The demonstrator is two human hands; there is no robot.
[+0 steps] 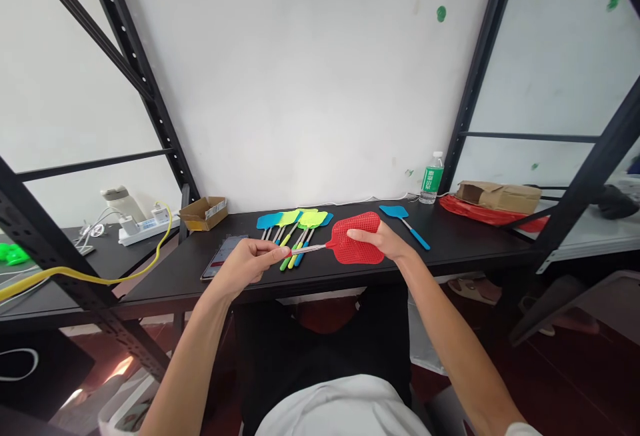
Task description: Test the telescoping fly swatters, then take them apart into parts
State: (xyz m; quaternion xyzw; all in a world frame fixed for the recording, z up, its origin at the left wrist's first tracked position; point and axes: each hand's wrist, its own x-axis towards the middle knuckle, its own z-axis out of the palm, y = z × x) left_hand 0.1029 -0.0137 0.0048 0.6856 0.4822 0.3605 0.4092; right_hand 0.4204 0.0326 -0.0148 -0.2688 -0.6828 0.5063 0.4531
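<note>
A red fly swatter (357, 248) is held sideways between my two hands, above the front part of the black table. My left hand (253, 259) is closed round its handle end, so most of the grip is hidden. My right hand (377, 239) grips the mesh head, thumb on the near face and fingers behind. Under and behind the swatter's shaft lie several yellow-green and blue fly swatters (309, 219), fanned out with their heads toward the wall. One blue fly swatter (406, 225) lies apart from them, to the right of my right hand.
A tablet (223, 256) lies left, partly behind my left hand. An open cardboard box (204, 213) stands at the table's back left. A water bottle (432, 179) stands back right, near a brown carton (500, 196) on red plastic. Black rack posts (165, 123) frame the table (450, 249).
</note>
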